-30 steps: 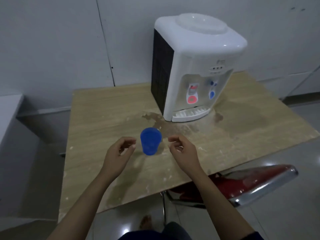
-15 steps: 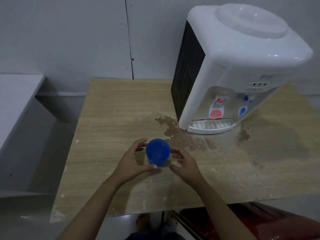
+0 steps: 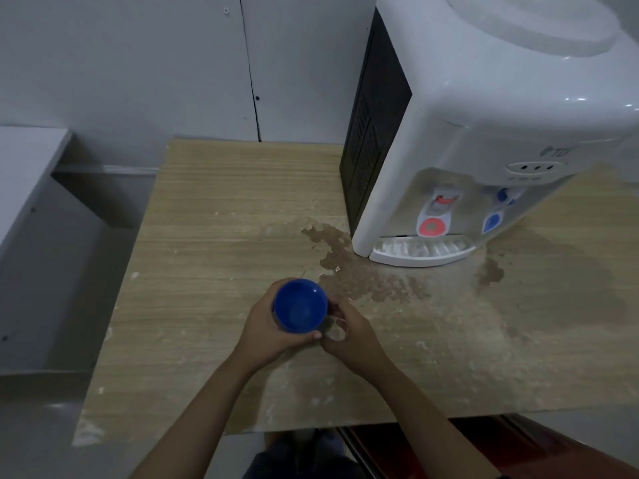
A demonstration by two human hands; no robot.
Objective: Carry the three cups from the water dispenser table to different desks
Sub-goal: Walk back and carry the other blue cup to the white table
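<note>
A blue plastic cup [image 3: 300,304] stands upright on the worn wooden table [image 3: 214,243], seen from above with its mouth open to me. My left hand [image 3: 264,328] wraps around its left side and front, thumb across the near wall. My right hand [image 3: 349,331] touches the cup's right side with curled fingers. Only this one cup shows; whether more are stacked inside it I cannot tell. The white water dispenser [image 3: 484,133] stands at the table's back right, apart from the cup.
A brown stain spreads over the table in front of the dispenser's drip tray [image 3: 420,252]. A grey shelf unit [image 3: 31,160] stands to the left, with a gap beside the table. A red chair seat [image 3: 501,451] sits under the near right edge. Wall behind.
The view has moved closer and lower over the table. Both hands, apart from the cup a second ago, have closed in around it and now hold its sides.
</note>
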